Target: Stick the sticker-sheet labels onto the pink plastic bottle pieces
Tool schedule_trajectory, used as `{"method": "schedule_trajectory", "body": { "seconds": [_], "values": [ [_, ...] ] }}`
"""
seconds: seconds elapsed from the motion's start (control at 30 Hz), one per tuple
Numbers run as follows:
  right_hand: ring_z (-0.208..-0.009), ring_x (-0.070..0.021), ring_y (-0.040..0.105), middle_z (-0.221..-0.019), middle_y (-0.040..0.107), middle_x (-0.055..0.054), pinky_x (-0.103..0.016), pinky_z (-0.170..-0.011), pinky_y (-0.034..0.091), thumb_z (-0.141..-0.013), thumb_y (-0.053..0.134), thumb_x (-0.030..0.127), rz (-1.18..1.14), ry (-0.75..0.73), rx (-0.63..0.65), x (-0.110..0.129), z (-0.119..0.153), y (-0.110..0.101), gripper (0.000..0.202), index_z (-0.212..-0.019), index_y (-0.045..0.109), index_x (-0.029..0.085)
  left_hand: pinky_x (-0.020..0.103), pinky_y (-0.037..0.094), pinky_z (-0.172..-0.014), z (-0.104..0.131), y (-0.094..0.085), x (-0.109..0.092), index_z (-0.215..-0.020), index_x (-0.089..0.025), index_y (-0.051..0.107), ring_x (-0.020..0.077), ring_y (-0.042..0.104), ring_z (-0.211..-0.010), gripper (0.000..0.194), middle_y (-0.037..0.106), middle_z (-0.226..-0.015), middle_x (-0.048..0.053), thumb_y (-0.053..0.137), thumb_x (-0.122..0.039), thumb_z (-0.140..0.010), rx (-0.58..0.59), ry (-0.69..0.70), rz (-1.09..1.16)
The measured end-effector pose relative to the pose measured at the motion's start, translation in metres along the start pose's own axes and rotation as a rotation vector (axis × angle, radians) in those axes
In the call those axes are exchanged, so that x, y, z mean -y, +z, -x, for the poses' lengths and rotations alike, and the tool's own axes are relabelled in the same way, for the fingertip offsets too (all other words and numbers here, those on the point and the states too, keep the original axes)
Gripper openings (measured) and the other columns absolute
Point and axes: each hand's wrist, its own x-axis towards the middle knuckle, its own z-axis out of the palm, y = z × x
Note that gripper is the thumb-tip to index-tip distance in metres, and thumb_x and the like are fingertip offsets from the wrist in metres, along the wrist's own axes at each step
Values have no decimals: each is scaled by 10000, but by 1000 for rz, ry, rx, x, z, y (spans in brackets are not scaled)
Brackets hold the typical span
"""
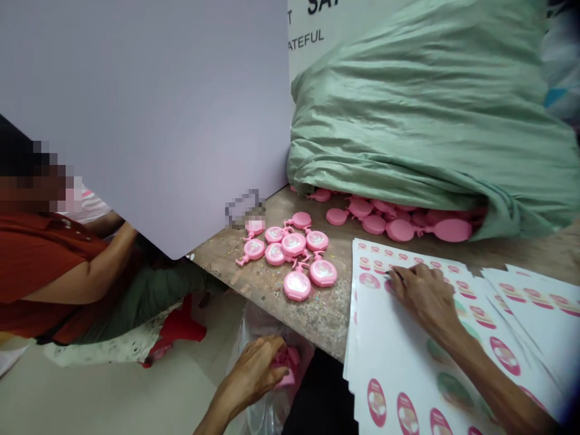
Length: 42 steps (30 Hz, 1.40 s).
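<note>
Low at the table's front edge, my left hand (258, 371) is closed round pink plastic pieces (286, 365), above a clear plastic bag (267, 414). My right hand (419, 293) rests on a stack of white sticker sheets (389, 350), thumb and fingers pinched at a sticker near the upper rows; whether a sticker is between them is too small to tell. Round and oval pink stickers are printed on the sheets. Left of the stack lies a group of round pink cases (293, 244) with shiny labels on top, several of them overlapping.
A large green cloth sack (417, 121) stands at the back of the wooden table (317, 314), with unlabelled pink cases (401, 229) at its mouth. A grey-white panel (181, 121) borders the table's left. Beyond it sits a person in an orange top (45, 260). More sticker sheets (539, 302) lie right.
</note>
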Motion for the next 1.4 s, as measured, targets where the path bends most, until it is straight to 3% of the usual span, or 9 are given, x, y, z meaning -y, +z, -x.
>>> {"method": "schedule_trajectory", "body": {
  "seconds": [0.13, 0.23, 0.33, 0.43, 0.53, 0.73, 1.1, 1.3, 1.4],
  "values": [
    [-792, -262, 605, -865, 712, -87, -439, -777, 401, -817, 585, 273, -124, -54, -28, -25, -3, 10, 183, -876, 750, 220, 293, 438, -844, -4, -46, 13, -957, -216, 678, 216, 610, -931, 210, 693, -967, 37, 596, -331, -802, 37, 109, 218],
    [-904, -339, 578, -989, 698, -157, -562, -906, 306, -793, 627, 320, -19, -55, -189, -12, -7, -3, 187, -870, 742, 193, 256, 457, -736, -40, -98, 32, -841, -186, 665, 171, 610, -765, 292, 666, -781, 22, 475, -403, -884, -394, 124, 353],
    [-1075, -356, 513, -1203, 574, -234, -510, -916, 367, -840, 551, 458, -167, -236, -237, 34, -10, -15, 515, -1220, 597, 113, 303, 459, -833, -107, -139, 58, -949, -164, 655, 207, 611, -909, 308, 679, -948, 69, 484, -407, -868, -833, 124, 311],
    [-1199, -340, 448, -1306, 480, -220, -491, -963, 385, -804, 549, 575, -470, -410, -136, 96, -8, -9, 778, -1408, 379, 115, 382, 407, -966, -178, -162, 74, -1074, -133, 624, 245, 565, -1090, 372, 643, -1137, 131, 426, -392, -895, -907, 115, 324],
    [-1219, -349, 428, -1336, 432, -204, -520, -952, 393, -794, 555, 591, -551, -303, -61, 143, -5, 8, 804, -1437, 336, 162, 377, 413, -978, -221, -166, 74, -990, -123, 667, 245, 592, -1064, 377, 686, -1060, 122, 425, -399, -901, -834, 162, 327],
    [-1207, -353, 415, -1319, 461, -157, -539, -981, 362, -782, 599, 538, -520, -311, -44, 167, 14, 9, 613, -1295, 537, 209, 343, 449, -954, -209, -137, 75, -935, -139, 722, 232, 644, -1001, 506, 723, -1020, 100, 370, -501, -917, -717, 181, 354],
    [-1209, -342, 412, -1274, 508, -176, -521, -997, 402, -779, 635, 387, -613, -545, -4, 168, 73, -21, 523, -1236, 583, 137, 326, 492, -874, -79, -46, 49, -970, -127, 712, 202, 660, -942, 530, 727, -982, 107, 289, -446, -960, -900, 160, 530],
    [-1281, -351, 371, -1351, 461, -176, -562, -1004, 404, -782, 614, 284, -647, -712, 16, 162, 95, -29, 489, -1252, 565, 157, 345, 462, -909, -31, 37, 56, -997, -164, 678, 201, 619, -1005, 445, 685, -1040, 99, 288, -375, -965, -1214, 67, 504],
    [-1230, -320, 470, -1293, 545, -145, -532, -1005, 435, -787, 577, 190, -609, -884, 13, 164, 108, -38, 413, -1199, 603, 204, 354, 471, -905, -20, 87, 74, -1006, -159, 675, 210, 622, -1012, 418, 686, -1045, 106, 323, -377, -953, -1092, -9, 518]
  ]
}}
